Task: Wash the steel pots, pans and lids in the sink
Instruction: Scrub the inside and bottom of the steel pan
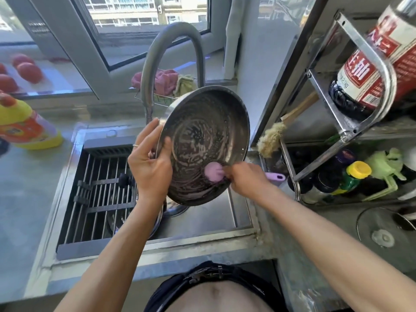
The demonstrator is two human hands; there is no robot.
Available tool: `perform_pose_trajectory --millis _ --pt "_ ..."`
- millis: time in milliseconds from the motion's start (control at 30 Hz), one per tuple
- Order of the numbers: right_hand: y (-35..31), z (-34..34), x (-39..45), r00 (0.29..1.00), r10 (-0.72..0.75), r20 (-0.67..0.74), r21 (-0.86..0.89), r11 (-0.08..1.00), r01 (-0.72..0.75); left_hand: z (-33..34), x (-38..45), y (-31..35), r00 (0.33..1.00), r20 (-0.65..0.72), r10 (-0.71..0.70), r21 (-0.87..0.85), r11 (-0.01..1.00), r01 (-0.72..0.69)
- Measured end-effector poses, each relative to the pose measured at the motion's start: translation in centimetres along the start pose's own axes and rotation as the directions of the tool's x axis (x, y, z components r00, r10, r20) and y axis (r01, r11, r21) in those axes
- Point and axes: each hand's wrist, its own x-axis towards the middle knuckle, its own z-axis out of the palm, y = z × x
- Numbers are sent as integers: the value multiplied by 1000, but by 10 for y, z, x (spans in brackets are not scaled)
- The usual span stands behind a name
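**Soapy steel pan held over the sink, brush at work**

A person is tilting a steel pan (203,140) above the sink (234,212), its suds-streaked inside facing the camera. The left hand (149,167) is gripping the pan's left rim, thumb curled over the inner edge and fingers hidden behind the wall. The right hand (244,177) is clenching a purple dish brush (213,172), whose round head is pressing against the pan's lower inside; most of the handle is buried in the fist, only its tip showing beyond. The pan is hiding the end of the curved faucet (171,48) behind it. A wire rack (101,190) is covering the sink's left half, and another steel vessel under the left forearm is hard to make out. On the right counter, a glass lid (382,228) is lying cut off by the frame edge. A yellow detergent bottle (29,124) is standing at the left, partly out of view.
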Motion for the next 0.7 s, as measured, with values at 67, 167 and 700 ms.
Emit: perform_pose_trajectory --millis 67,167,700 --pt "12 4 4 992 56 -112 113 993 -44 -5 2 -9 998 -15 -54 -14 998 54" --pt "16 14 0 903 186 -388 383 924 -26 -12 6 -17 993 -53 -107 -57 993 104" --pt "-30 47 14 744 650 156 986 -53 -160 -20 5 18 989 86 -123 25 992 122"
